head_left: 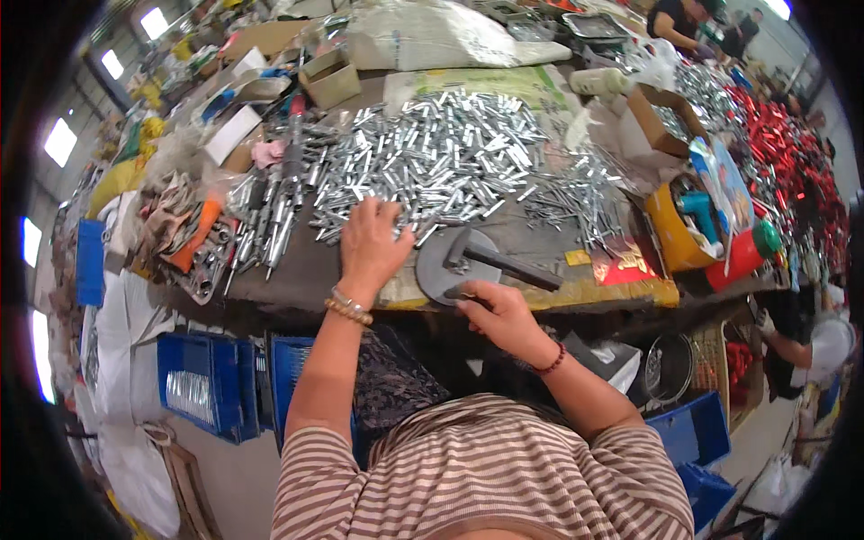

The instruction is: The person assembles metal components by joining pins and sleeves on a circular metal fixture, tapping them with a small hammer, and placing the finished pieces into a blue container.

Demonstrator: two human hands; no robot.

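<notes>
Shiny metal tubes and pins lie in a broad pile point(432, 153) on the bench. My left hand point(372, 247) rests at the pile's near edge, fingers apart and touching the metal pieces, thumb out to the side. A round grey metal disc point(432, 270) sits at the bench's front edge. Across it lies a hammer point(513, 266), its head on the disc and its dark handle pointing right. By the disc's near right rim, my right hand point(508, 317) is closed, thumb toward curled fingers; whatever it pinches is too small and dark to name.
Thin metal rods point(580, 198) lie right of the pile, near a yellow container point(679, 229) and a red bottle with a green cap point(747, 254). Larger tubes point(279, 220) and rags point(171, 220) occupy the left. Blue bins point(202, 387) stand below. Other people work at the right.
</notes>
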